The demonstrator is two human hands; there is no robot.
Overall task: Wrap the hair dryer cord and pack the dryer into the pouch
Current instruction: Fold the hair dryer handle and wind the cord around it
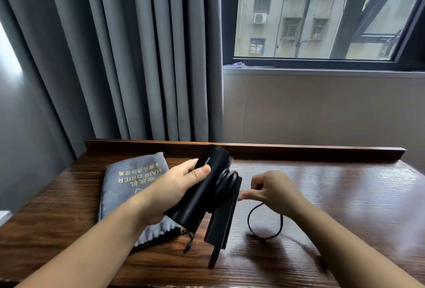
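Note:
My left hand (174,186) grips the barrel of a black hair dryer (207,193), held tilted above the wooden table with its folded handle pointing down toward me. Several turns of black cord (226,178) sit wound around the dryer where barrel meets handle. My right hand (273,190) pinches the cord just right of the dryer; a loose loop of it (264,221) hangs below that hand onto the table. A grey fabric pouch (128,179) printed "HAIR DRIER" in gold lies flat on the table under my left forearm, its drawstring (188,239) trailing at the near end.
The dark wooden table (345,195) has a raised back ledge (299,149). Grey curtains (115,57) hang behind on the left, and a window (322,11) with a beige wall panel below stands on the right.

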